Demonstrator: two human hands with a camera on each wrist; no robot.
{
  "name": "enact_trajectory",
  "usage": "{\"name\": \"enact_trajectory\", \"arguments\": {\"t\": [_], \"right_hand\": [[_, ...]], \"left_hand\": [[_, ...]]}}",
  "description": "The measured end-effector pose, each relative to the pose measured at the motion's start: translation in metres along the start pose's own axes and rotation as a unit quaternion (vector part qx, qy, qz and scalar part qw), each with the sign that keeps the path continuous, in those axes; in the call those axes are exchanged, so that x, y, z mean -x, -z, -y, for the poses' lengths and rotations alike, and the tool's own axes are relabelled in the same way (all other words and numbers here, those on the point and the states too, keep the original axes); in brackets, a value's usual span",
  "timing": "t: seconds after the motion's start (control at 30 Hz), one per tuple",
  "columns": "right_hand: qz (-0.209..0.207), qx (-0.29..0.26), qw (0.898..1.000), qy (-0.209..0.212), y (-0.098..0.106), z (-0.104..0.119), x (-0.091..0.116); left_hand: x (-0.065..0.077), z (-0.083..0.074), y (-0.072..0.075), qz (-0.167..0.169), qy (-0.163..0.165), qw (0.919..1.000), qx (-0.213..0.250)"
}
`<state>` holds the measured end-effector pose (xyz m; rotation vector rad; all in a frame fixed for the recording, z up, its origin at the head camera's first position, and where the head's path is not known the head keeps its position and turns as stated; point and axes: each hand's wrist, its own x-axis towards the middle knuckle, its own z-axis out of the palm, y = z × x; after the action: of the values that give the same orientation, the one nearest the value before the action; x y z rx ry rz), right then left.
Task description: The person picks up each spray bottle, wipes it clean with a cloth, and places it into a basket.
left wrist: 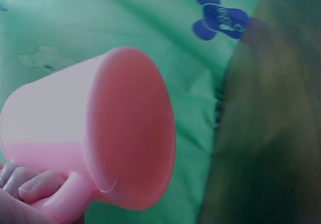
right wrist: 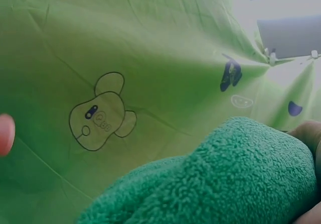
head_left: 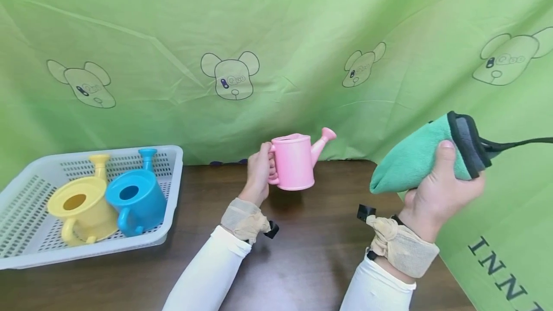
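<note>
My left hand grips the handle of a pink toy watering can, held upright above the table with its spout pointing right. In the left wrist view, fingers curl through the handle, and the can's plain, smooth base faces the camera. On the right, my right hand holds a green terry-cloth mitt in the air. It has a black-edged grey cuff and a black strap. The thumb lies over the mitt's near side; most of the other fingers are hidden behind it. The fuzzy cloth fills the lower right wrist view.
A white perforated plastic basket stands at the left of the dark wooden table. Inside it, a yellow watering can and a blue watering can sit side by side. A green printed curtain hangs behind and along the right.
</note>
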<state>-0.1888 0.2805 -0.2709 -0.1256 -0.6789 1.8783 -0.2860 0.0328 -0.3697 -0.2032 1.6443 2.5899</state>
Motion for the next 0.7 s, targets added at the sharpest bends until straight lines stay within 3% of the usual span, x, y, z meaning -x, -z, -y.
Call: {"name": "enact_trajectory", "arguments": {"t": [0.3,0.5,0.7], "right_hand": [[0.033,0.032,0.999,-0.008,-0.002,-0.018,-0.002],[0.032,0.049,0.998,-0.015,-0.004,-0.023,0.0],[0.046,0.064,0.997,-0.022,-0.007,-0.028,0.006]], "left_hand": [[0.021,-0.028,0.034,0.004,-0.032,0.998,0.054],[0.036,-0.048,0.056,0.016,-0.05,0.9978,0.041],[0.053,-0.068,0.077,0.032,-0.09,0.9954,0.011]]}}
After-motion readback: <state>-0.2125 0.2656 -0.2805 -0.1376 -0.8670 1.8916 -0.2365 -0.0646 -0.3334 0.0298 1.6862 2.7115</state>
